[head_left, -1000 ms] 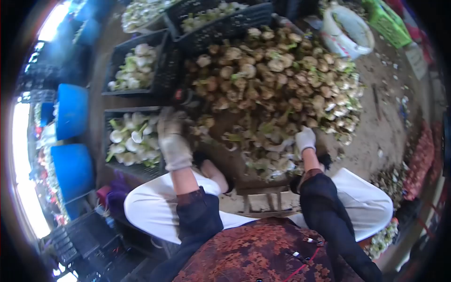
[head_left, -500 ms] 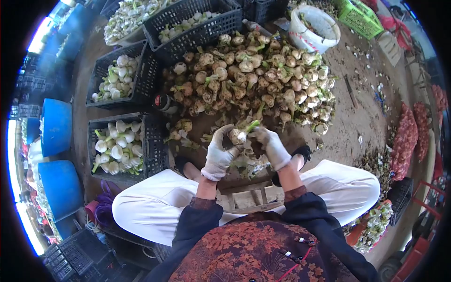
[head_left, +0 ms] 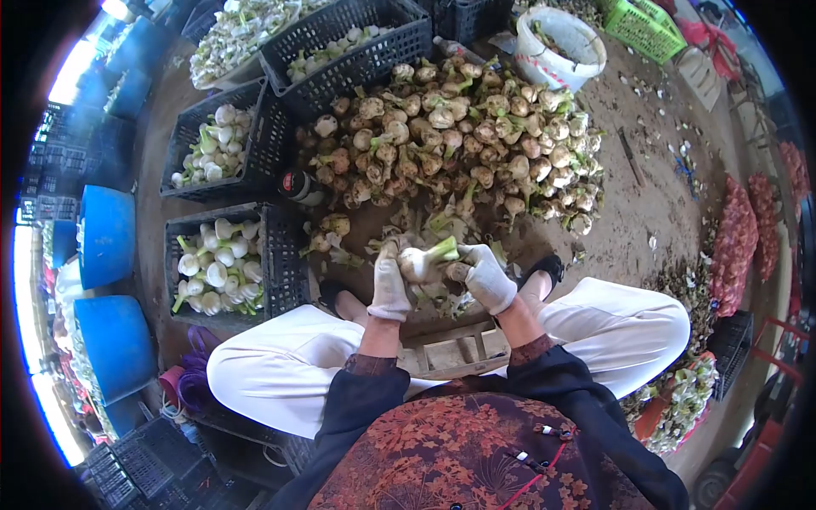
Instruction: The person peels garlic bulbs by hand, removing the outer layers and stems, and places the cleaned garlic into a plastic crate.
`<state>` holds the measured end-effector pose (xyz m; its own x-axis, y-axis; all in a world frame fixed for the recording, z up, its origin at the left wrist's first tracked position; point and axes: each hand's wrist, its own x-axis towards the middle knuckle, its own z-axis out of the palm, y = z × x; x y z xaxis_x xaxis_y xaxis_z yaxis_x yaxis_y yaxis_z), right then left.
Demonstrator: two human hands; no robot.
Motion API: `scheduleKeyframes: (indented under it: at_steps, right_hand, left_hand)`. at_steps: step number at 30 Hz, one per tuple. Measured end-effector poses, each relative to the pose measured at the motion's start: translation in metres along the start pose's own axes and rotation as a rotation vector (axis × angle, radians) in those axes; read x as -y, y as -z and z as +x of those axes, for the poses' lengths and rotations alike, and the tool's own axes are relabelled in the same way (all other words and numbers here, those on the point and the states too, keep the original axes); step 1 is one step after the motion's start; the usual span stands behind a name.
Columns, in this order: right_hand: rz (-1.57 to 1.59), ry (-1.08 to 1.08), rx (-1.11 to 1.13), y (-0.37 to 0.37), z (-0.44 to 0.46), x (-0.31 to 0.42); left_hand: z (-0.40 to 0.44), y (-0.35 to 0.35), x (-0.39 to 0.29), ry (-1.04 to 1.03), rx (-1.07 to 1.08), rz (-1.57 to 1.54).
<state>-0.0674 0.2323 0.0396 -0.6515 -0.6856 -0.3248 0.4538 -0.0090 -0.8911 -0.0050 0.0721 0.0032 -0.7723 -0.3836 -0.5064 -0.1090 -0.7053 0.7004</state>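
A garlic bulb point(head_left: 415, 265) with a short green stem is between my hands, its white skin showing. My gloved left hand point(head_left: 389, 285) is closed around the bulb from the left. My gloved right hand point(head_left: 487, 279) has its fingers curled beside the stem end, with soiled fingertips; what they pinch is hidden. Beyond both hands lies a big heap of soil-stained garlic bulbs point(head_left: 442, 127). Loose skins and leaf scraps point(head_left: 442, 297) lie on the ground under my hands.
Black crates of clean garlic point(head_left: 274, 263) point(head_left: 259, 140) stand to the left, another crate point(head_left: 357, 59) behind. A dark can point(head_left: 297, 185) stands by the heap. A white bucket point(head_left: 561, 51) is at the back. Wooden stool frame point(head_left: 450, 353) between my legs; red net sacks point(head_left: 734, 246) at right.
The bulb now shows more clean white skin and its stem points right. My right hand has come slightly lower and left, and my left hand has turned a little around the bulb.
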Motion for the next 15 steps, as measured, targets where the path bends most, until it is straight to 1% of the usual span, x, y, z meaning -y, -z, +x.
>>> scheduleKeyframes:
  at_steps: [1, 2, 3, 5, 6, 7, 8, 9, 10, 11, 13, 14, 15]
  right_hand:
    - [-0.005, -0.009, 0.039, 0.003, -0.005, -0.001]
    - [0.013, -0.067, 0.066, 0.006, -0.008, -0.006]
    - [0.014, -0.067, 0.068, 0.003, -0.011, -0.005]
    - [0.102, -0.053, 0.105, -0.003, -0.017, -0.001]
    - [0.185, -0.021, 0.124, 0.002, -0.015, -0.003]
    - [0.184, -0.017, 0.116, 0.004, -0.016, 0.001]
    - [0.129, -0.084, 0.058, 0.006, -0.017, 0.009]
    - [0.078, -0.156, 0.0, 0.006, -0.019, 0.016]
    - [0.034, -0.097, 0.022, 0.001, -0.02, 0.022]
    - [0.04, -0.104, 0.021, 0.003, -0.019, 0.019]
    - [-0.357, 0.016, 0.147, 0.013, -0.006, 0.01]
    - [-0.307, -0.109, 0.027, 0.019, 0.003, -0.005]
    - [-0.578, 0.077, -0.085, 0.024, 0.011, -0.008]
  left_hand:
    - [0.003, 0.001, -0.003, -0.053, -0.037, 0.038]
    - [0.006, 0.002, -0.006, -0.18, -0.044, 0.202]
    - [0.017, 0.001, -0.007, -0.378, -0.201, 0.481]
    - [0.026, 0.005, -0.008, -0.669, -0.259, 0.927]
    - [0.02, 0.001, -0.012, -0.641, -0.2, 0.83]
    - [0.009, -0.007, -0.019, -0.611, -0.139, 0.733]
    - [-0.019, -0.028, -0.041, -0.54, 0.019, 0.695]
    - [-0.026, -0.024, -0.04, -0.575, 0.209, 0.778]
    - [-0.037, -0.032, -0.048, -0.633, 0.306, 1.004]
    - [-0.048, -0.039, -0.055, -0.686, 0.4, 1.229]
    - [-0.039, -0.022, -0.037, -0.65, 0.379, 1.223]
    - [-0.036, -0.015, -0.031, -0.567, 0.327, 1.188]
    - [-0.035, -0.012, -0.027, -0.484, 0.277, 1.148]
